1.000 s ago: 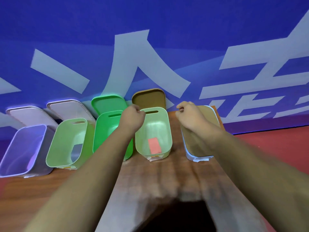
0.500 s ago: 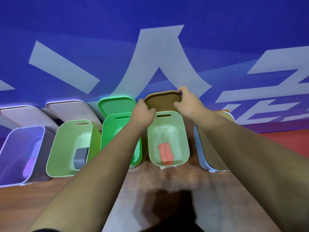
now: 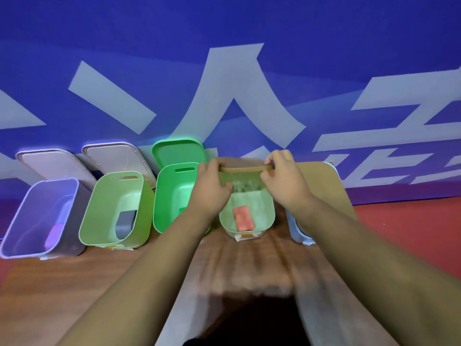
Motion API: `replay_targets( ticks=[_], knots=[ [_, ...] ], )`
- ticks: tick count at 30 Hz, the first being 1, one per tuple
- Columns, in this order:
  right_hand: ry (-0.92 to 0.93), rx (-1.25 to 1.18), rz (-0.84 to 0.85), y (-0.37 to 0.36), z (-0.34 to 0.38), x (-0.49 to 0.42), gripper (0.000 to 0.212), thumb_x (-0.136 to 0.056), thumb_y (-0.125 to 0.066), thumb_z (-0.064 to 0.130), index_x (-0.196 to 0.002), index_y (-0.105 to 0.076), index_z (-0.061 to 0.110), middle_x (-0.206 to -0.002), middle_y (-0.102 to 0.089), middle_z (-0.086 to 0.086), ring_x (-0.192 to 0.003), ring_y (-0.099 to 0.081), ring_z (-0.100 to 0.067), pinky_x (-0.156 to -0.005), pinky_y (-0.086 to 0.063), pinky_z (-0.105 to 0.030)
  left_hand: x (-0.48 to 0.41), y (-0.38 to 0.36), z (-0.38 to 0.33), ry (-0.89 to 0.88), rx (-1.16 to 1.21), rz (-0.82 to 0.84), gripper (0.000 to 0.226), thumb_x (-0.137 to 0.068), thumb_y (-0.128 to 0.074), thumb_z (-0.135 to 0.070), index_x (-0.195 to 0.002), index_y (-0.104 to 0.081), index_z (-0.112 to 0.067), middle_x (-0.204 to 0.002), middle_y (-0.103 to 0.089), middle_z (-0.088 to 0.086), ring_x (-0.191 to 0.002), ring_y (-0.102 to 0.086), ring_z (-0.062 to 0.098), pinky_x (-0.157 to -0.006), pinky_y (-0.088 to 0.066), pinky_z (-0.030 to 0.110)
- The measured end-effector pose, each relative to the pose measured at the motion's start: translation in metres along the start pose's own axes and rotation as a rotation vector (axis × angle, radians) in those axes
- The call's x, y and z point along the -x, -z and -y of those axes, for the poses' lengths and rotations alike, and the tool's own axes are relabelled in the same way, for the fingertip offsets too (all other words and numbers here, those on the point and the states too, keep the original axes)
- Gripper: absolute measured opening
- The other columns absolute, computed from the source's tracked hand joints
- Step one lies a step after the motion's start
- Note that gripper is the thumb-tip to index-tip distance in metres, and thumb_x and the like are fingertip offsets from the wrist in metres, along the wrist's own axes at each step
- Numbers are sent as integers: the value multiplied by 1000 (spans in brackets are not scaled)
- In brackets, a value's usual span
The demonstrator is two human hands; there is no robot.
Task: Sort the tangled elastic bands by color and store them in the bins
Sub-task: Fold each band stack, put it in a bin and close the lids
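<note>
Lidding seems to be the step in hand: with both arms stretched toward twelve o'clock, the left hand pinches the brown lid at its nine o'clock end and the right hand at three, above the pale green bin holding the red band, so next it needs lowering squarely onto the rim.

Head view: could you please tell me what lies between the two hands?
In the head view, the brown lid lies there, its ends gripped by the left hand and right hand.
</note>
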State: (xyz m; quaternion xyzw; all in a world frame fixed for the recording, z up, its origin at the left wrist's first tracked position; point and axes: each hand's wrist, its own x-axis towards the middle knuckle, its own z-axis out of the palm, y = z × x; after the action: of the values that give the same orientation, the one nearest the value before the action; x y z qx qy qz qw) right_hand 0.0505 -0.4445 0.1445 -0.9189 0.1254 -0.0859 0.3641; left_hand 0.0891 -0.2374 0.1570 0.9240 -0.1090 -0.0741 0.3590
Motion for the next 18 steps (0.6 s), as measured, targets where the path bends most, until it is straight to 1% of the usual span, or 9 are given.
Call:
replay_targets(
  ticks=[2, 4, 6, 8, 10, 12, 15, 18],
  knots=[
    [32, 37, 33, -4, -9, 20, 22, -88, -64, 10, -109, -58, 16, -115, -51, 0, -95, -59, -25, -88, -48, -39, 21, -10, 4, 1, -21, 16, 58, -84, -75, -12, -138, -53, -10, -131, -48, 10, -117, -55, 26, -97, -36, 23],
    [68, 76, 75, -9, -17, 39, 31, -84, -64, 7, -114, -59, 15, -117, -53, -1, -107, -57, -28, -96, -47, -41, 41, -22, 9, 27, -40, 25, 62, -80, -80, -13, -137, -53, -7, -131, -48, 12, -119, -55, 30, -105, -39, 29],
    [81, 122, 124, -15, -25, 55, 44, -82, -64, 6, -125, -61, 17, -126, -52, -2, -116, -56, -30, -105, -47, -43, 56, -35, 15, 69, -70, 27, 67, -78, -84, -18, -137, -54, -7, -132, -48, 14, -120, -56, 34, -109, -42, 35],
    [73, 189, 187, -22, -31, 67, 51, -85, -63, 6, -135, -61, 18, -133, -49, -3, -121, -53, -30, -111, -46, -42, 66, -46, 21, 98, -112, 31, 68, -78, -86, -23, -135, -54, -6, -131, -49, 15, -120, -55, 38, -110, -45, 42],
    [68, 267, 229, -28, -38, 78, 53, -87, -62, 6, -138, -61, 17, -136, -44, -4, -122, -50, -31, -112, -45, -42, 73, -54, 22, 118, -153, 59, 66, -79, -86, -27, -133, -54, -6, -130, -50, 16, -120, -55, 39, -109, -45, 44],
    [50, 312, 254, -33, -42, 87, 53, -87, -61, 7, -139, -59, 18, -136, -41, -4, -123, -50, -31, -111, -46, -43, 78, -60, 20, 137, -185, 89, 61, -80, -86, -27, -129, -54, -7, -129, -49, 16, -120, -54, 39, -107, -46, 46],
    [24, 354, 298, -36, -47, 96, 53, -87, -63, 8, -139, -57, 19, -135, -39, -3, -124, -50, -31, -108, -48, -43, 85, -67, 21, 151, -249, 118, 51, -82, -80, -24, -123, -53, -7, -127, -50, 16, -119, -53, 40, -104, -47, 48],
    [24, 360, 324, -37, -47, 102, 52, -87, -63, 9, -138, -57, 19, -135, -39, -4, -124, -49, -31, -108, -49, -45, 91, -72, 26, 144, -292, 124, 42, -85, -73, -17, -121, -53, -5, -127, -49, 18, -118, -51, 39, -104, -44, 46]
  ],
)
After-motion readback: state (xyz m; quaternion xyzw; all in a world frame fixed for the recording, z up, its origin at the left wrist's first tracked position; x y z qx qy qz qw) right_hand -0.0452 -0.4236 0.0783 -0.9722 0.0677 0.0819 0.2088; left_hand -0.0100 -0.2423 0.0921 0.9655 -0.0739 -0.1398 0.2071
